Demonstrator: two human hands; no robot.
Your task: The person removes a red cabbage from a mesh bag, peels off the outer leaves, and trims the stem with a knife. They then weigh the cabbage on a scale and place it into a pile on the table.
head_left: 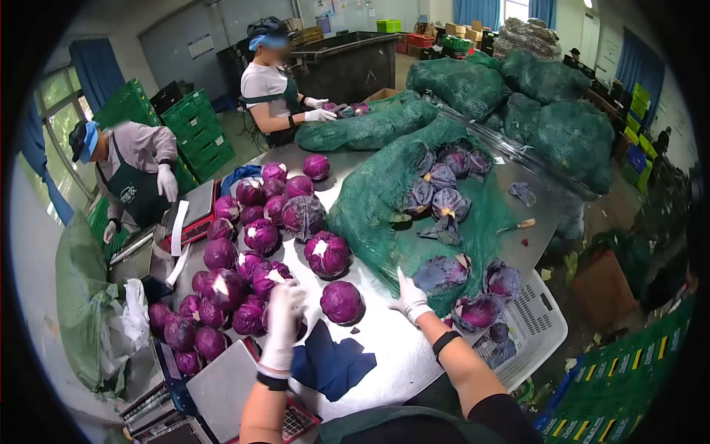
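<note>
My left hand (285,307), in a white glove, is over the near edge of a pile of trimmed red cabbages (260,235). Its fingers are bent and blurred, and a cabbage lies partly hidden behind it. To its right, a single red cabbage (342,303) rests on the metal table (399,362). My right hand (411,297), also gloved, has its fingers apart at the near edge of a green mesh bag (370,214). Untrimmed cabbages (449,201) with dull outer leaves lie in the bag's mouth. Loose leaves (441,273) are beside my right hand.
A white basket (551,318) of leaves is at the table's right edge, and a knife (518,226) lies beyond it. A blue cloth (333,360) and scale (222,385) are near me. Two co-workers (137,170) stand across the table; full mesh bags (569,140) are stacked behind.
</note>
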